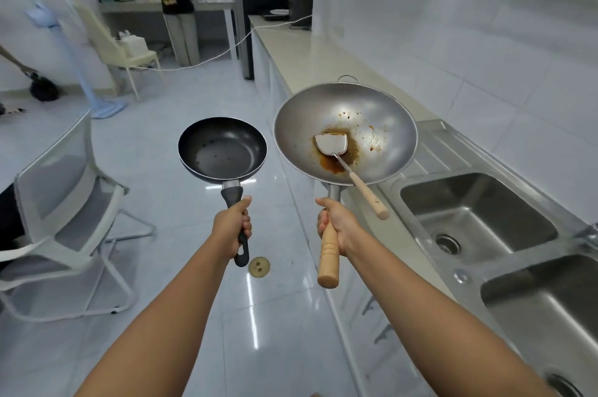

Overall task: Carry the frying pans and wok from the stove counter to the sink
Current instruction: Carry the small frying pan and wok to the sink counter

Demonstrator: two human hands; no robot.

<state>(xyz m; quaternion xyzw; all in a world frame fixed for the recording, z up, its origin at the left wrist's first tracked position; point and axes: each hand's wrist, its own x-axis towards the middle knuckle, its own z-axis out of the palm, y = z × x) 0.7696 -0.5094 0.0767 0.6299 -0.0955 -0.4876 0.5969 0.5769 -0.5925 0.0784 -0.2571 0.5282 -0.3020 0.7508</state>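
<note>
My left hand (233,224) grips the black handle of a small black frying pan (222,148), held level over the floor. My right hand (336,221) grips the wooden handle of a steel wok (382,124), which hangs over the counter's front edge. In the wok lies a metal spatula (333,144) with a wooden grip, on brown sauce residue. The steel double sink (475,202) is set in the counter to the right, its near basin (547,309) lower right.
A long pale counter (310,53) runs away along the tiled wall on the right. A white mesh chair (68,202) stands at left, a floor drain (259,266) below the pan. A person stands at a far table, beside a standing fan and another chair.
</note>
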